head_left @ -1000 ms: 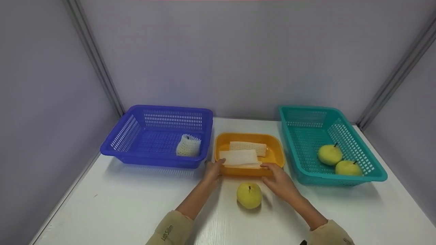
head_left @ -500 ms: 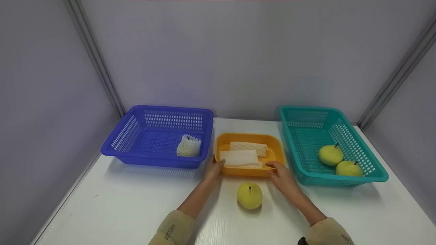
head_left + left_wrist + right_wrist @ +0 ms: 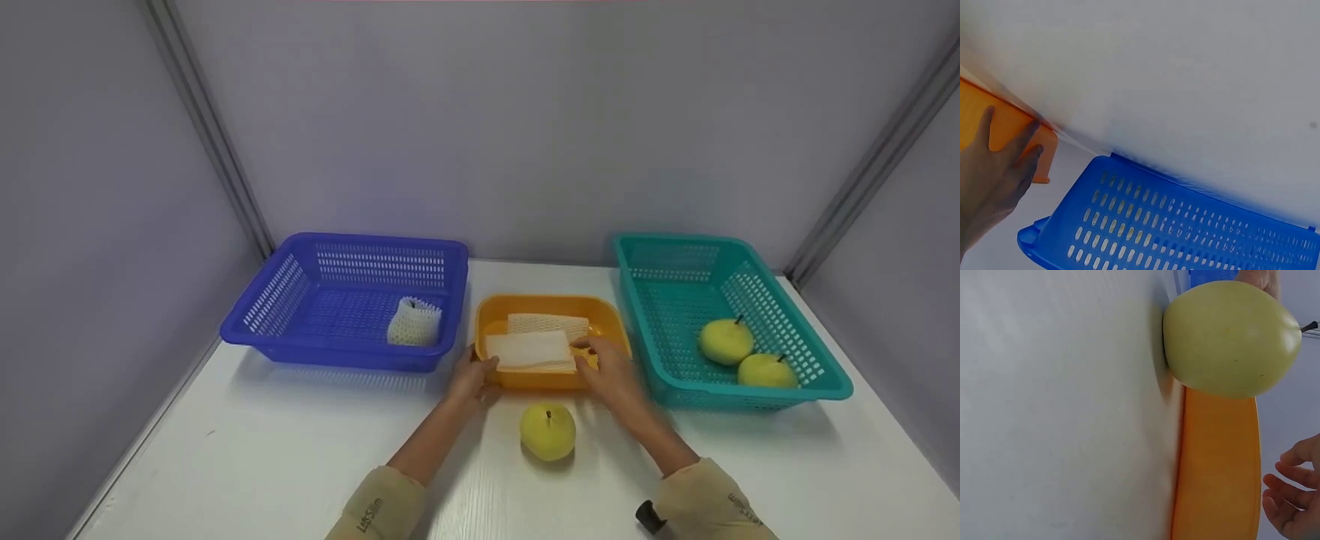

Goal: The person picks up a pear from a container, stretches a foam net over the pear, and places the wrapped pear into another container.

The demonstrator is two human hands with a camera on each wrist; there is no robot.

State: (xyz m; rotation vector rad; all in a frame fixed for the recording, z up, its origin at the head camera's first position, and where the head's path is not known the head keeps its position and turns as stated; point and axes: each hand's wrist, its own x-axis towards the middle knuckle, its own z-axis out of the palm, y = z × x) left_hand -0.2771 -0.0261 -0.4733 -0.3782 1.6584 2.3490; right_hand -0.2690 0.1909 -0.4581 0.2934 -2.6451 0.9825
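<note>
An orange tray (image 3: 553,381) holds several flattened white foam fruit nets (image 3: 529,349). My left hand (image 3: 469,379) grips the tray's near left corner, thumb over the rim; in the left wrist view its fingers lie along the outer wall. My right hand (image 3: 611,375) reaches over the near right rim, thumb and index finger apart beside the nets' right edge. In the right wrist view that hand (image 3: 1294,486) has loosely bent fingers and nothing visible between them. Whether a fingertip touches a net, I cannot tell. A yellow-green pear (image 3: 548,432) stands in front of the tray.
At left stands a blue basket (image 3: 337,355) with a pear in a white foam net (image 3: 415,322). A teal basket (image 3: 739,395) at right holds two bare pears (image 3: 726,342). Grey panels (image 3: 480,135) enclose the white table (image 3: 262,450) behind and on both sides.
My right hand drew back slightly to the right, then moved in over the tray towards the nets' right edge. The tray shifted very slightly right. The left hand stayed at its corner.
</note>
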